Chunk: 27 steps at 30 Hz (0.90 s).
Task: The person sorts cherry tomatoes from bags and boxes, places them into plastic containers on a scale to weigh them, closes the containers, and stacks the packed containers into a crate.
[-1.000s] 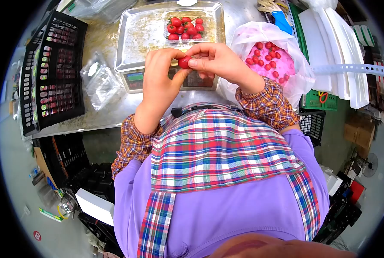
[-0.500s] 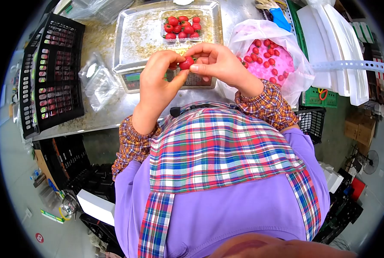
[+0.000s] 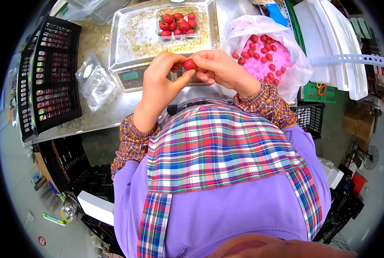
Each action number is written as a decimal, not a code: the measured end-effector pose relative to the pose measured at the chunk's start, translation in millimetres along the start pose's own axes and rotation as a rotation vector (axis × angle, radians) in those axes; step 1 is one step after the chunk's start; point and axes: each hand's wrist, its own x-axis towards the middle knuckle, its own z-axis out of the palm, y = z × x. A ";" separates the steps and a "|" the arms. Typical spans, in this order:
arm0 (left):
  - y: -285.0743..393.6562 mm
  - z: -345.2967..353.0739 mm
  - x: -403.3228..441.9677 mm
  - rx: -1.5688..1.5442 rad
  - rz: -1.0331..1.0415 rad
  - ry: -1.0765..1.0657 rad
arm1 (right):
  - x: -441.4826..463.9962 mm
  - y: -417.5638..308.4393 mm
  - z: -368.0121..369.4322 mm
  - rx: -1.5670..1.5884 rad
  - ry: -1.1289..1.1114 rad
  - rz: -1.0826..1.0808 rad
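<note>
Just in front of the weighing scale's near edge, a red cherry tomato [image 3: 190, 65] sits between the fingertips of both hands. My left hand [image 3: 161, 77] pinches it with thumb and bent fingers from the left. From the right, my right hand [image 3: 224, 69] closes on it too, its lower fingers curled underneath. Beyond them a clear plastic punnet [image 3: 196, 35] of red tomatoes with green tops rests on the metal pan [image 3: 134, 32] of the scale [image 3: 129, 76]. Right of my hands, a white plastic bag [image 3: 301, 64] lies open with loose tomatoes [image 3: 256, 50] on pink lining.
Black crates [image 3: 56, 77] with filled packs stand at the table's left side. Clear plastic containers [image 3: 95, 81] lie between crates and scale. White foam boards [image 3: 325, 43] and a green crate [image 3: 314, 93] are at the right. A blue perforated strip [image 3: 351, 61] juts across there.
My hands stay together at the tomato, with the fingers turning slightly around it. The whole view has shifted a little, so the scale and punnet appear higher and further left.
</note>
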 end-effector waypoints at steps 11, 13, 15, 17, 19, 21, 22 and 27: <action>-1.3 17.2 -2.2 0.004 -0.016 -0.129 | -23.4 18.7 -10.0 0.112 -0.007 -0.018; 2.2 20.1 -1.5 -0.037 -0.044 -0.136 | -27.6 20.3 -7.8 0.158 0.043 -0.003; 10.3 26.6 1.8 -0.076 -0.051 -0.112 | -31.2 21.5 -10.6 0.179 0.066 -0.001; 7.3 26.7 2.4 -0.065 -0.028 -0.114 | -30.3 23.0 -10.4 0.174 0.068 -0.007; 5.6 25.3 4.8 -0.070 -0.057 -0.143 | -30.6 20.6 -9.1 0.108 0.094 0.008; 4.5 18.6 9.1 -0.096 -0.144 -0.207 | -30.8 16.8 -6.0 0.023 0.135 -0.008; 0.8 18.5 14.0 -0.044 -0.147 -0.188 | -32.8 15.0 -7.2 -0.029 0.163 -0.036; -42.9 -6.7 60.2 0.257 -0.050 0.046 | -41.3 19.8 -37.2 -0.571 0.481 -0.314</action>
